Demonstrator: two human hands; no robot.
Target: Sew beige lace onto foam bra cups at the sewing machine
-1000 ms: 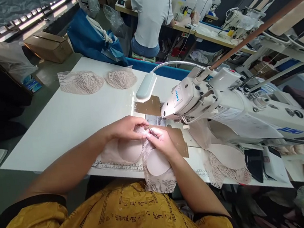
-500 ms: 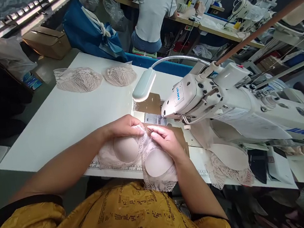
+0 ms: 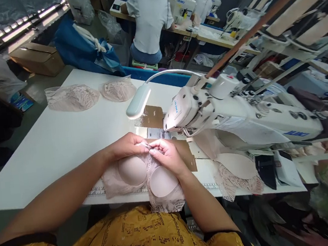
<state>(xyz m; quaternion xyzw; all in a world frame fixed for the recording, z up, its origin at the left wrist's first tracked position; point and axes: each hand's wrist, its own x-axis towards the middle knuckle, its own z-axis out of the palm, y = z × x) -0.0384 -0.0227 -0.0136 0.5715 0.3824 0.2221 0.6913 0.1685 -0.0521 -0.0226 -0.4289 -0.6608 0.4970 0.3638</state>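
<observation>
A pale pink lace bra (image 3: 163,181) with two smooth moulded cups lies over the table's front edge, close to my body. My left hand (image 3: 128,147) is closed, pinching the lace at the top between the cups. Against it, at the same spot, my right hand (image 3: 167,156) is closed with its fingertips together. Something slim and grey shows at the right fingertips; its kind is too small to make out. The hands nearly touch, just in front of the needle area of a white sewing machine (image 3: 186,108). Fingers partly cover the pinched lace.
A lamp (image 3: 138,102) on a bendy neck hangs over the white table (image 3: 51,147). Lace cups (image 3: 72,98) lie at the back left. Another lace piece with a cup (image 3: 238,166) rests to the right. A ruler strip (image 3: 96,192) runs along the front edge. A co-worker (image 3: 149,20) sits beyond.
The view has shifted, so the scene sits further left. My fingertips have drawn closer together at the lace between the cups, and a grey glint now shows there.
</observation>
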